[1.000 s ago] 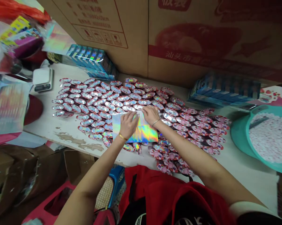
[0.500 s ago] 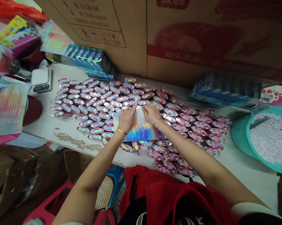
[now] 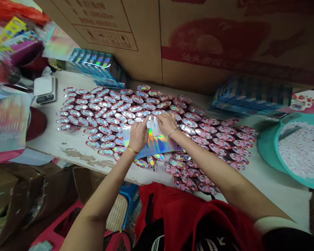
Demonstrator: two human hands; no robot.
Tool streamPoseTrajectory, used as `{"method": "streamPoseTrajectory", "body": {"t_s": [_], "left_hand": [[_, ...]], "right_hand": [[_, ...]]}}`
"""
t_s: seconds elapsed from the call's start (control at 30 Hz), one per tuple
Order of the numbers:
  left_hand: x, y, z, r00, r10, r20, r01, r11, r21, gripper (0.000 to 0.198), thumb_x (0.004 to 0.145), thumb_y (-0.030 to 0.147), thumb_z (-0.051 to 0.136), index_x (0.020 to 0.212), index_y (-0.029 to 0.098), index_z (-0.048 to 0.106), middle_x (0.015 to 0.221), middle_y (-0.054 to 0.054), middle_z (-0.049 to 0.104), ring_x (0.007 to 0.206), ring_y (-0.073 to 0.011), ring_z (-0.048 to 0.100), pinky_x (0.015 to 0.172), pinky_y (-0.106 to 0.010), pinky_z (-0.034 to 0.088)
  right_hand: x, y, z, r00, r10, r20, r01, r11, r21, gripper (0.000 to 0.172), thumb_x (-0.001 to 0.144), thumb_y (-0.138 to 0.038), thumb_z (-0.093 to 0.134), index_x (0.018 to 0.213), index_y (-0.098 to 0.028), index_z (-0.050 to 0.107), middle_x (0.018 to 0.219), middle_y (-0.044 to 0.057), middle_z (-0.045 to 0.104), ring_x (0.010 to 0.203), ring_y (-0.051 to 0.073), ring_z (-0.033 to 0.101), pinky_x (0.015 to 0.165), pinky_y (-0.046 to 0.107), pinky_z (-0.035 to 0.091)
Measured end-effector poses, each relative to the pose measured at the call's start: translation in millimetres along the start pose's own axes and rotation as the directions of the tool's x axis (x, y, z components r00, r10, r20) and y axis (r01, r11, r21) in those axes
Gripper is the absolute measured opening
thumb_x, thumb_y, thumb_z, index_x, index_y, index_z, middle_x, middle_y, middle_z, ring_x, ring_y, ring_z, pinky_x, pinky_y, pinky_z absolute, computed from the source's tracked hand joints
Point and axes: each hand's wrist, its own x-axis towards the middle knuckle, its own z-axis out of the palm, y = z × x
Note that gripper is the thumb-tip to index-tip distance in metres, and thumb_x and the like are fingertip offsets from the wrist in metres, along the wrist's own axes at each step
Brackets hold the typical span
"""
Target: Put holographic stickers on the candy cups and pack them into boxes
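Touching the shiny sheet (image 3: 152, 145), left hand (image 3: 138, 136) and right hand (image 3: 167, 124) loosely curled

- Looks to me like a small packing workshop.
- Rows of lookalike little packs (image 3: 109, 113) crowd a counter (image 3: 51, 141) with worn patches.
- Big printed cardboard (image 3: 146, 33) walls off the back.
- A teal tub (image 3: 267, 150) holds heaps of small pale pieces (image 3: 303, 146).
- What seems a scale (image 3: 44, 86) sits at the other end.

2 hands (image 3: 139, 135); 1 holo sht (image 3: 157, 145) beneath; dozens oval pcs (image 3: 206, 128); 2 blue stks (image 3: 95, 64); 1 teal basin (image 3: 269, 150)
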Motion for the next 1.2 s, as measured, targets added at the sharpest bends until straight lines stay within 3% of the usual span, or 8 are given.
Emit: {"method": "streamPoseTrajectory", "body": {"t_s": [0.17,0.3,0.43,0.6,0.73,0.87,1.07,1.2], "left_hand": [[-13,29,-40.2,0.994,-0.069,-0.083,0.038,0.941,-0.335,0.062,0.089,0.025,0.055,0.147,0.022,0.032,0.087,-0.002,0.058,0.081,-0.0165,0.054,0.082,-0.034,0.045],[-37,59,-60.3,0.938,-0.321,-0.13,0.152,0.718,-0.679,0.074,0.083,0.027,0.066,0.146,0.029,0.028,0.081,0.003,0.052,0.075,-0.0117,0.052,0.079,-0.031,0.051],[-66,96,-54.5,0.895,-0.446,0.007,0.242,0.472,-0.848,0.071,0.078,0.027,0.072,0.14,0.03,0.037,0.077,0.004,0.05,0.07,-0.0086,0.052,0.071,-0.025,0.052],[-115,137,-17.6,0.862,-0.451,0.232,0.394,0.307,-0.867,0.072,0.074,0.026,0.075,0.138,0.028,0.04,0.075,0.004,0.051,0.067,-0.0085,0.052,0.066,-0.022,0.048],[-141,152,6.5,0.847,-0.468,0.252,0.439,0.349,-0.828,0.069,0.074,0.026,0.074,0.136,0.026,0.044,0.074,0.004,0.05,0.065,-0.0077,0.049,0.062,-0.02,0.043],[-144,160,3.8,0.895,-0.374,0.244,0.391,0.392,-0.833,0.069,0.076,0.026,0.072,0.137,0.027,0.042,0.075,0.003,0.051,0.069,-0.0092,0.051,0.067,-0.023,0.045],[-145,159,2.9,0.921,-0.316,0.228,0.369,0.52,-0.77,0.07,0.079,0.026,0.068,0.141,0.028,0.037,0.078,0.003,0.05,0.069,-0.0095,0.051,0.066,-0.023,0.044],[-148,147,20.9,0.939,-0.292,0.181,0.337,0.691,-0.64,0.068,0.081,0.022,0.063,0.142,0.024,0.036,0.077,0.003,0.051,0.067,-0.0105,0.049,0.065,-0.024,0.043]], "right_hand": [[3,3,-11,0.998,0.034,-0.059,-0.034,0.999,-0.012,0.033,0.099,-0.03,0.037,0.104,-0.017,0.067,0.108,0.013,0.067,0.104,0.027,0.05,0.096,0.043,0.024],[-45,-8,-28,0.972,0.051,-0.23,0.023,0.95,0.31,0.052,0.097,-0.056,0.035,0.122,-0.017,0.06,0.121,0.012,0.062,0.113,0.026,0.049,0.101,0.042,0.03],[-145,-25,-32,0.964,0.257,-0.064,-0.115,0.621,0.775,0.067,0.09,-0.072,0.026,0.105,-0.019,0.064,0.095,0.007,0.065,0.092,0.02,0.058,0.085,0.035,0.044],[-251,-29,-26,0.894,0.42,0.156,-0.313,0.336,0.889,0.043,0.076,-0.064,0.063,0.076,-0.021,0.06,0.068,-0.002,0.055,0.064,0.014,0.05,0.063,0.028,0.043],[-282,-18,-19,0.825,0.552,0.122,-0.339,0.311,0.888,0.038,0.077,-0.058,0.063,0.072,-0.022,0.056,0.064,-0.003,0.051,0.061,0.013,0.045,0.06,0.027,0.041],[-290,-9,-12,0.772,0.634,0.046,-0.331,0.338,0.881,0.047,0.082,-0.067,0.05,0.083,-0.022,0.061,0.076,0.001,0.058,0.071,0.015,0.05,0.068,0.029,0.043],[-298,-12,4,0.842,0.502,0.197,-0.332,0.195,0.923,0.042,0.071,-0.062,0.065,0.074,-0.021,0.059,0.071,-0.001,0.057,0.065,0.013,0.05,0.063,0.027,0.041],[-294,-13,19,0.823,0.562,0.087,-0.358,0.393,0.847,0.031,0.077,-0.051,0.061,0.069,-0.022,0.055,0.065,-0.002,0.054,0.064,0.015,0.049,0.064,0.028,0.039]]}}
